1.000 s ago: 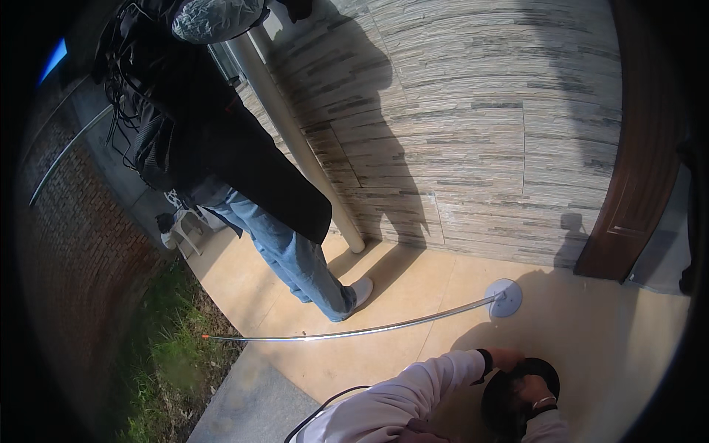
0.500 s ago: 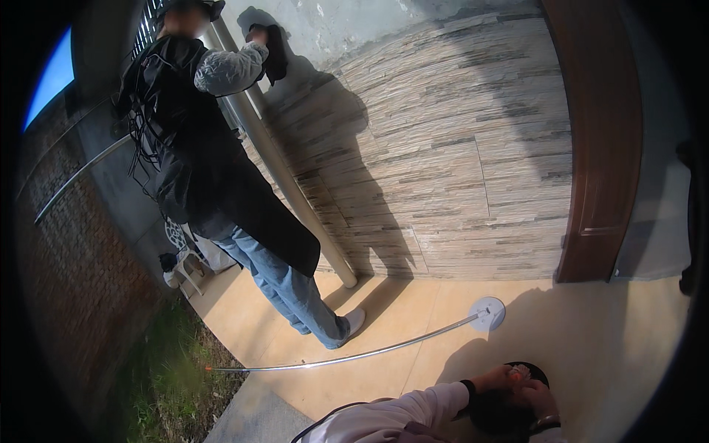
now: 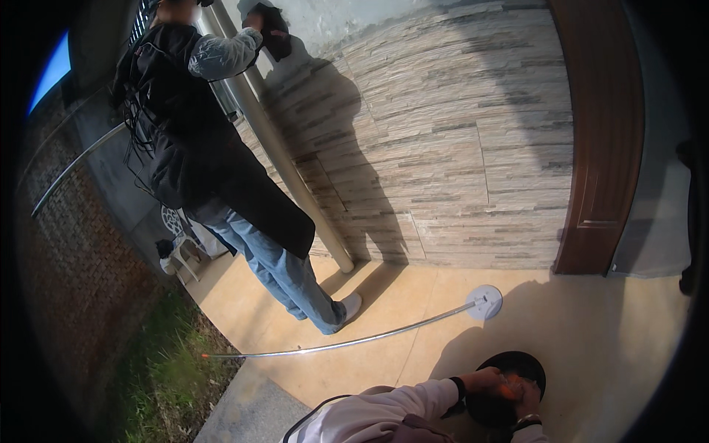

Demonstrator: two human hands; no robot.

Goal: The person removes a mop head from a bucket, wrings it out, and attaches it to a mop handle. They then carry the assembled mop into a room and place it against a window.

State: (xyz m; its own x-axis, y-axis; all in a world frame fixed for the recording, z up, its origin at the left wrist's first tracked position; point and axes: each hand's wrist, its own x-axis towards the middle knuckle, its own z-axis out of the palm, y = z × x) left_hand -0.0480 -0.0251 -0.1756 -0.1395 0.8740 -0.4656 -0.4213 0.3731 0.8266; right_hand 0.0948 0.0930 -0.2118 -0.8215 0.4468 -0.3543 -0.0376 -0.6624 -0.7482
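Observation:
At the lower right, my left hand (image 3: 484, 381) comes from a pale sleeve with a black wristband. My right hand (image 3: 529, 399) is close beside it, a bracelet on its wrist. Both hands have their fingers closed about a small orange thing (image 3: 509, 385), too blurred for its kind to be told. Beneath them lies a round black object (image 3: 523, 362), its rim showing past my fingers. Whether the orange thing touches it, I cannot tell.
A metal pole on a round white base (image 3: 490, 304) lies across the tan floor (image 3: 443, 343). Another person (image 3: 214, 162) in a dark apron stands by a drainpipe (image 3: 284, 166), holding a dark item against the stone-clad wall (image 3: 428, 148). A white chair (image 3: 185, 251) stands farther back.
The whole view has shifted slightly. My hands sit a little farther left and lower, and more of the black object's rim and of the orange thing shows.

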